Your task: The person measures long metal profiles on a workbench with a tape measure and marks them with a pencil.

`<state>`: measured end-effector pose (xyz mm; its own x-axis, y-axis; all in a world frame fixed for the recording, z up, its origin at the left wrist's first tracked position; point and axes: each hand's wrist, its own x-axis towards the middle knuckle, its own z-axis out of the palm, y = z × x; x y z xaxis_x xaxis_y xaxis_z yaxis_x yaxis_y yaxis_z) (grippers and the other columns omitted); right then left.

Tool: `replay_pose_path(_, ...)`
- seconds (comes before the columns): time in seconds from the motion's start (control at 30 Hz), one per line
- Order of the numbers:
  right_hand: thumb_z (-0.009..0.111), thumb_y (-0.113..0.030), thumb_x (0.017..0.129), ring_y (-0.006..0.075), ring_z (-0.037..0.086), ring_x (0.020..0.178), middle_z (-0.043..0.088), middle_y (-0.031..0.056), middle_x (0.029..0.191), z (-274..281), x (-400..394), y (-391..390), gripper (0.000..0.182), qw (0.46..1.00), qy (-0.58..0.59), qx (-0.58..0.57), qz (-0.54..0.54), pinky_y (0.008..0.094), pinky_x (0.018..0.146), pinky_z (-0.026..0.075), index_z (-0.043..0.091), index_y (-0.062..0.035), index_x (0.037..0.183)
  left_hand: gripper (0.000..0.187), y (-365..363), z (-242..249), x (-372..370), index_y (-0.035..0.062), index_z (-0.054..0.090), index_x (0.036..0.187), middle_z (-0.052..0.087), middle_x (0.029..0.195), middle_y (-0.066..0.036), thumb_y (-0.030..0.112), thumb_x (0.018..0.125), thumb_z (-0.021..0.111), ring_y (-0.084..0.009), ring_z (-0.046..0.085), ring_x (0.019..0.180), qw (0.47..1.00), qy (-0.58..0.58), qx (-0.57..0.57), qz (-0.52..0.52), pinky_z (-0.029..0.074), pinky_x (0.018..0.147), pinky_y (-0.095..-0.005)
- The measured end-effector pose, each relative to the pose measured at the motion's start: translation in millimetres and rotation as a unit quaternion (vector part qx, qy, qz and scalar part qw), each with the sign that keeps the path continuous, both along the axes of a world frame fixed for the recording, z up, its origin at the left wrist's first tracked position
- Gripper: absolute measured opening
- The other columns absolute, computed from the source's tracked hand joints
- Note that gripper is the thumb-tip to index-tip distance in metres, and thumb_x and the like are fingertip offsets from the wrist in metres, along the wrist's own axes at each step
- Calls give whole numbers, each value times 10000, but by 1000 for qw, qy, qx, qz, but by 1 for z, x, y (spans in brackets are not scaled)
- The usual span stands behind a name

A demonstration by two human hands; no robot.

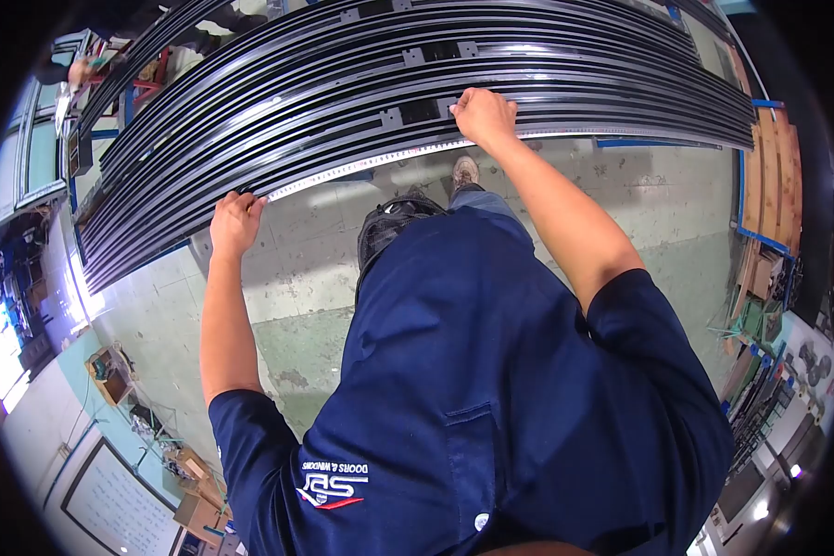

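Across the upper half of the view, from nine o'clock round to three o'clock, lies a broad stack of long black metal profiles (343, 83), ribbed and glossy, bowed by the lens into an arc. Small grey brackets (415, 57) sit at intervals along several of the rails. Below the stack spreads a pale concrete floor (315, 269), stained and patched with green paint. Filling the six o'clock region is the person's navy work shirt (491, 389), with a chest pocket and a printed logo (332, 484) near seven o'clock. Toward three o'clock a pile of wooden boards (777, 176) stands edged in blue, well apart from the hands. At eight o'clock cardboard boxes (195, 482) and small clutter lie by the wall. Far off at ten o'clock another person's hand (82, 70) rests near the far end of the rails.

Along the near edge of the stack runs a long steel ruler (361, 165), silvery with fine markings, pressed against the lowest profile. The right hand (484, 116), just past twelve o'clock, is closed down on the ruler and the rail's edge, fingers curled over. The left hand (235, 222), near ten o'clock, is likewise curled over the ruler's other end at the profile's edge. A shoe (465, 170) shows on the floor just beneath the right hand, beside a dark pouch (391, 222)
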<state>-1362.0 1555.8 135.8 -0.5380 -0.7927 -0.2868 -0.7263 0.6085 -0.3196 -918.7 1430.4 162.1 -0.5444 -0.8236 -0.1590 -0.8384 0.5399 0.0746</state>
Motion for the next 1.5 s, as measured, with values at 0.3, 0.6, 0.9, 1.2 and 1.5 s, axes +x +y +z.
replay_pose_path(0.3,671,-325,878,285,674,972,735,82,921,2,-2,-9,201,999,-24,30,-17,432,885,385,740,-139,915,303,-2,2,-1,81,711,875,626,876,-126,362,929,612,-343,592,912,1000,-15,11,0,491,814,-430)
replay_pose_path(0.6,678,-315,868,285,678,966,735,86,916,-3,-3,-8,186,1000,-27,9,-10,437,876,376,733,-139,891,307,-5,5,-2,113,728,904,644,905,-113,401,921,621,-331,599,946,999,-44,30,-4,506,822,-428)
replay_pose_path(0.9,672,-313,877,293,678,965,733,100,921,-5,-1,-9,183,999,-48,4,0,449,908,353,733,-142,897,313,-4,9,-8,95,728,889,644,902,-125,389,921,624,-341,607,931,998,-41,41,2,512,807,-437)
replay_pose_path(1.2,686,-311,865,285,675,966,734,89,917,-8,4,-9,176,998,-55,-16,-3,438,898,349,730,-141,874,314,-3,13,-12,101,731,905,645,922,-128,390,926,611,-345,606,937,998,-50,49,10,511,810,-444)
replay_pose_path(1.5,690,-299,863,271,667,967,733,78,904,-6,9,-10,147,998,-61,-21,-15,416,897,338,725,-156,851,340,-5,18,-12,103,733,910,652,945,-132,413,928,596,-348,608,949,997,-59,59,4,512,817,-442)
